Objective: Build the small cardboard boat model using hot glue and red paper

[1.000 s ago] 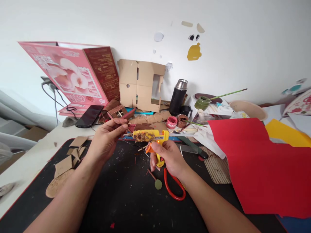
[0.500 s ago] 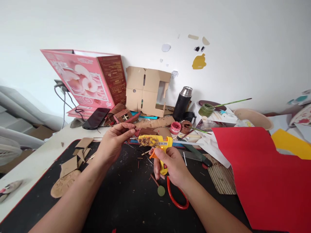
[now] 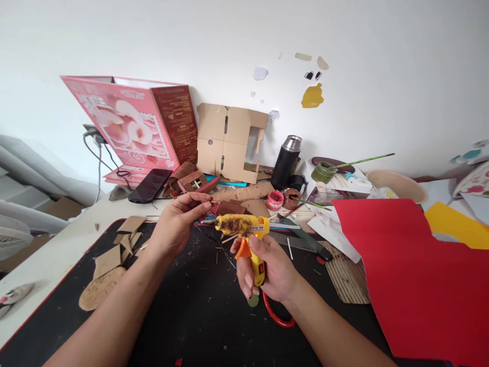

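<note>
My right hand [image 3: 273, 262] is wrapped round the handle of a yellow hot glue gun [image 3: 260, 267], with fingers by its orange trigger [image 3: 243, 248]. Dark, stringy residue coats the barrel, and a pale glue stick [image 3: 284, 226] sticks out of the back. The metal nozzle [image 3: 208, 222] points left, toward my left hand [image 3: 181, 216]. That hand's thumb and fingertips are pinched together on something small, too hidden to name. Just beyond the fingertips lie reddish-brown card pieces [image 3: 231, 208]. Behind stands a small brown model house part with a window [image 3: 194, 182].
Cardboard scraps [image 3: 109, 261] lie left on the black mat [image 3: 183, 316]. Red-handled scissors [image 3: 280, 322] lie under my right hand. Paint jars [image 3: 275, 200], a black flask [image 3: 286, 160] and a cutter [image 3: 305, 237] stand or lie behind. Red paper [image 3: 424, 285] covers the right side.
The glue gun has turned and shifted slightly left in my right hand, so its nozzle and orange trigger now show. My left hand stays almost in place, still pinching.
</note>
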Available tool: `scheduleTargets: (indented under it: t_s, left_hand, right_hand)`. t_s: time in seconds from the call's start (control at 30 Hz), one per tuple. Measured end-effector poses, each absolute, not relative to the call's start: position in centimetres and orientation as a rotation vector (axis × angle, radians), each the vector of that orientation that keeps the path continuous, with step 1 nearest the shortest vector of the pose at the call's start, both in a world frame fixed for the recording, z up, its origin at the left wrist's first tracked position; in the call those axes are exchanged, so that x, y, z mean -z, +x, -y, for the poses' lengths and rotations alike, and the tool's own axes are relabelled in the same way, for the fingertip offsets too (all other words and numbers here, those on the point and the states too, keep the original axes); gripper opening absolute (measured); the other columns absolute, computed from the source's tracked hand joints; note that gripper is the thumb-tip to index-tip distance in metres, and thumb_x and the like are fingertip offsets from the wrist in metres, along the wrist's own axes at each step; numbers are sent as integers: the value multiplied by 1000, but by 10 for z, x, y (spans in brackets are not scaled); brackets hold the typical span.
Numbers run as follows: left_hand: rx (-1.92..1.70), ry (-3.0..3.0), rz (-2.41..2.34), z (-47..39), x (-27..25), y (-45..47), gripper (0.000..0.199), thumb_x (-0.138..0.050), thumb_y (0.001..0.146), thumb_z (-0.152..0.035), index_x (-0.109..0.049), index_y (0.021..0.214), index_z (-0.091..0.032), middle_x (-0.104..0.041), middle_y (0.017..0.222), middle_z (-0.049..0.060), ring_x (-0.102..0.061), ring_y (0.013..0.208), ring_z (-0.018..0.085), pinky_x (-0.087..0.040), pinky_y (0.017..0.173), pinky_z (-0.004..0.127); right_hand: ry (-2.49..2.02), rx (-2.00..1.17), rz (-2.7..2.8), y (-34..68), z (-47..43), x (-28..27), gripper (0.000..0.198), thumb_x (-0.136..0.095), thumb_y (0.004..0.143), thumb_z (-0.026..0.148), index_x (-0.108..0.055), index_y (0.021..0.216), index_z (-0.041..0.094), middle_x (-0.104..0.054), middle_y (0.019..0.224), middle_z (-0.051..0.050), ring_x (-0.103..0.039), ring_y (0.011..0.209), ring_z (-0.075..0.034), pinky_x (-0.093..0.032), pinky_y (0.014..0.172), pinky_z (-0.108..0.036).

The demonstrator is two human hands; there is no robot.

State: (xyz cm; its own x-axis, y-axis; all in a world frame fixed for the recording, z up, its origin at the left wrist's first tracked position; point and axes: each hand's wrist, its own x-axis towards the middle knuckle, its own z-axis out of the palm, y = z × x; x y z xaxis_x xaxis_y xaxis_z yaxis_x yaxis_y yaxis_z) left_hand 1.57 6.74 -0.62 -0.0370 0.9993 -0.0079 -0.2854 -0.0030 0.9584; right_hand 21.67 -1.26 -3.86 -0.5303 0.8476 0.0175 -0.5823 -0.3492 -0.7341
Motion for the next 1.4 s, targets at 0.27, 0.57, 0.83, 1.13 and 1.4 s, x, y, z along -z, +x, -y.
scheduleTargets:
  t_s: [0.27,0.57,0.83,1.13,1.4]
  left_hand:
    - [-1350,984,-1033,-67,5,16,45,-108,48,-36,-83,80,-17,-75,74,2,-62,63,11,-46,56,20]
    - [-1348,1053,-1022,-68,11,14,39,-105,55,-36,-84,82,-19,-77,75,3,-60,63,11,-45,58,21]
    - [-1369,1028,-1030,-69,11,14,42,-106,52,-38,-84,81,-19,-78,78,3,-63,66,12,-47,60,22]
    - [-1340,1036,-1041,-66,5,15,45,-107,50,-41,-83,81,-18,-76,75,2,-61,63,12,-45,57,22]
    - [-1323,1055,-1036,-68,10,15,42,-105,56,-43,-83,82,-19,-80,81,5,-69,70,16,-53,66,25]
  right_hand:
    - [-574,-1898,894,216,11,38,54,-82,90,69,-71,87,16,-55,45,7,-57,35,-12,-31,32,-16]
    - [-819,-1673,934,221,5,38,57,-82,87,71,-73,89,15,-61,51,3,-55,36,-10,-32,34,-18]
    - [-696,-1732,958,219,8,33,61,-79,88,75,-66,72,18,-49,44,5,-51,37,-12,-32,36,-20]
    - [-620,-1803,1030,216,11,39,61,-82,87,74,-72,83,14,-57,49,3,-64,48,-15,-48,50,-24]
    - [-619,-1889,879,215,12,35,59,-84,85,72,-70,90,16,-68,57,0,-55,36,-11,-42,36,-21]
